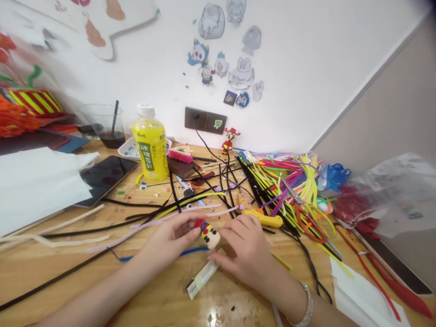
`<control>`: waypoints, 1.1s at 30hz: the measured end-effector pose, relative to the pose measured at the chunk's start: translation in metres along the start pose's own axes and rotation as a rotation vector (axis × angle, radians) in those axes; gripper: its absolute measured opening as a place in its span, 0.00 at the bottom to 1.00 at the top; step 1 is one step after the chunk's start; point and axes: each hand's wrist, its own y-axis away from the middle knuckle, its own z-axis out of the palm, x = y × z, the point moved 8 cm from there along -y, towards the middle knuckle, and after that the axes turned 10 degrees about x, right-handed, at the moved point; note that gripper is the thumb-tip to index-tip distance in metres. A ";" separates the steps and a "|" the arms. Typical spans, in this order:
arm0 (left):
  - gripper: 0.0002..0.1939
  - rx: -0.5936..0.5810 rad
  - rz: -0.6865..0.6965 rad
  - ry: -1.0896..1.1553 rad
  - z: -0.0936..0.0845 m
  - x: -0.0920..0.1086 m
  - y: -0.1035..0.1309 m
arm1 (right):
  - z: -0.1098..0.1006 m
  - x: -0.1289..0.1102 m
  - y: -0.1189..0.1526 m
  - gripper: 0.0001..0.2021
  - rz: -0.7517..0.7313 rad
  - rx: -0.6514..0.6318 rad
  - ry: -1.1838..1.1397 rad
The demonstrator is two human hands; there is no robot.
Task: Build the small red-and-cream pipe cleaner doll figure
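A small doll's head (210, 236) with a pale face, dark eyes and red, yellow and blue fuzzy trim is pinched between the thumb and fingers of my left hand (173, 234). Just to its right, my right hand (250, 247) has its fingers curled close beside the head. What those fingers hold, if anything, is hidden. A pale lighter (202, 279) with a metal end slants below my right thumb, its upper end partly covered by the hand. Behind the hands lie black pipe cleaners (136, 222), lilac ones (218, 212) and a blue one (194, 250).
Back left stand a yellow drink bottle (151, 145) and a plastic cup (111, 136). On the right lie bundled pipe cleaners (289, 177), scissors (308, 222) and a yellow-handled tool (264, 218). A red-hatted figurine (229, 141) stands by the wall. A tablet (109, 175) lies left.
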 end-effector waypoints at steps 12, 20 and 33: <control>0.25 -0.093 -0.081 0.403 0.024 0.000 0.016 | -0.004 -0.006 0.003 0.10 -0.015 0.145 0.093; 0.16 0.038 -0.076 0.535 0.016 0.001 0.011 | -0.013 -0.001 -0.003 0.10 0.083 0.164 0.038; 0.11 0.113 0.084 0.363 0.011 0.006 0.016 | -0.021 -0.006 0.000 0.05 0.046 0.228 -0.084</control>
